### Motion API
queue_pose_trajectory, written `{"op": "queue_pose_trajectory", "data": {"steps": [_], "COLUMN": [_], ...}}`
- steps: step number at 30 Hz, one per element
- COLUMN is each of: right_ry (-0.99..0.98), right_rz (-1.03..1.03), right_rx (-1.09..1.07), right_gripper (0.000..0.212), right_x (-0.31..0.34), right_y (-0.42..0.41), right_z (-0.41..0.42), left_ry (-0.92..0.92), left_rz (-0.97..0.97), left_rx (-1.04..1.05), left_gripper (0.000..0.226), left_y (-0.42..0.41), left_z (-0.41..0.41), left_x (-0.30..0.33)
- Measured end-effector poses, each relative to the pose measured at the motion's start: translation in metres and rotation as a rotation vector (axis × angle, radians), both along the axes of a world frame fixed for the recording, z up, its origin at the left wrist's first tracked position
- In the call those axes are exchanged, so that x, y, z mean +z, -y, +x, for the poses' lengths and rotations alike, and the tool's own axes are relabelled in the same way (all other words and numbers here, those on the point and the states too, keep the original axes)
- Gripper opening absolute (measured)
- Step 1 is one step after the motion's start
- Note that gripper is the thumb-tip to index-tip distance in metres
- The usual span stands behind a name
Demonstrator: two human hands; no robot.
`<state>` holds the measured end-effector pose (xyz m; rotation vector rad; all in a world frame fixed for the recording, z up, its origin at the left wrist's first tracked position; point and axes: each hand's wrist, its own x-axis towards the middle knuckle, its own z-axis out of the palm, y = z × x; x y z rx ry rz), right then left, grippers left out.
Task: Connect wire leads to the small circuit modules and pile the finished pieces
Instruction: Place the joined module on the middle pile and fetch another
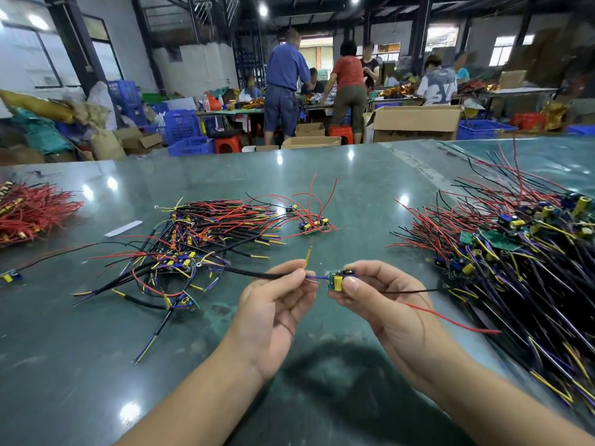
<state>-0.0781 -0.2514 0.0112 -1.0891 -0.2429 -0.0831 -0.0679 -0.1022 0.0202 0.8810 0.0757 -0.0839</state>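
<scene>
A: Pinching was the whole story there. The left hand [275, 304] pinched a black sleeved lead [257, 274] at its end, yellow and blue wires poking out of the fingertips toward the module.

B: And the right hand [380, 297]?

A: It gripped the small circuit module [338, 279] between thumb and fingers, just right of the left hand's fingertips. Finished pile [193, 239] sat beyond the left hand; the unworked heap [515, 252] was off to the right hand's outer side.
</scene>
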Motion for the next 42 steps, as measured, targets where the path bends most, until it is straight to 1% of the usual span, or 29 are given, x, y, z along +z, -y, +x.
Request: {"op": "queue_pose_trajectory", "data": {"steps": [4, 6, 8, 12, 14, 17, 20, 23, 24, 26, 29, 33, 34, 36, 37, 40, 42], "right_ry": [0.028, 0.048, 0.058, -0.014, -0.047, -0.067, -0.08, -0.108, -0.13, -0.207, -0.307, -0.373, -0.374, -0.352, -0.335, -0.284, -0.246], "right_rz": [-0.098, -0.144, -0.171, -0.138, -0.133, -0.146, -0.239, -0.281, -0.261, -0.159, -0.023, 0.038, 0.046, 0.067, 0.085, 0.205, 0.269], "right_rx": [-0.043, -0.074, -0.095, -0.121, -0.102, -0.077, -0.077, -0.091, -0.098, -0.09, -0.002, 0.086, 0.1, 0.125, 0.133, 0.131, 0.068], "right_gripper": [0.021, 0.018, 0.01, 0.017, 0.012, 0.026, 0.031, 0.026, 0.024, 0.019, 0.011, 0.008, 0.007, 0.008, 0.009, 0.02, 0.025], "right_x": [-0.002, -0.003, -0.004, -0.006, -0.007, -0.005, -0.002, -0.002, -0.003, -0.003, 0.0, 0.007, 0.009, 0.014, 0.016, 0.023, 0.033], "right_y": [0.004, 0.005, 0.005, 0.005, 0.005, 0.004, 0.004, 0.004, 0.004, 0.004, 0.005, 0.006, 0.006, 0.007, 0.007, 0.006, 0.011], "right_z": [0.002, 0.002, 0.002, 0.006, 0.006, 0.003, 0.002, 0.003, 0.004, 0.005, 0.006, 0.004, 0.004, 0.001, 0.0, -0.005, -0.004], "left_ry": [-0.119, -0.136, -0.133, -0.101, -0.086, -0.079, -0.096, -0.094, -0.085, -0.057, -0.016, 0.014, 0.017, 0.011, 0.005, 0.003, -0.011], "left_rz": [0.101, 0.126, 0.118, 0.16, 0.172, 0.185, 0.218, 0.228, 0.226, 0.21, 0.195, 0.088, 0.043, -0.021, -0.04, -0.026, -0.011], "left_rx": [-0.11, -0.143, -0.149, -0.149, -0.147, -0.142, -0.136, -0.119, -0.118, -0.112, -0.108, -0.12, -0.125, -0.13, -0.126, -0.142, -0.153], "left_gripper": [0.014, 0.013, 0.012, 0.01, 0.009, 0.009, 0.009, 0.012, 0.014, 0.017, 0.015, 0.012, 0.012, 0.032, 0.038, 0.017, 0.023], "left_y": [-0.007, -0.008, -0.007, -0.005, -0.004, -0.003, -0.002, 0.0, 0.001, 0.002, 0.001, -0.001, 0.0, 0.001, 0.001, 0.0, -0.003], "left_z": [0.002, 0.003, 0.002, 0.001, 0.0, -0.001, -0.002, -0.001, -0.001, -0.001, 0.0, -0.001, -0.001, -0.002, -0.003, -0.006, -0.004], "left_x": [0.0, -0.002, -0.005, -0.009, -0.011, -0.011, -0.012, -0.013, -0.014, -0.013, -0.014, -0.015, -0.014, -0.013, -0.013, -0.009, -0.01]}}
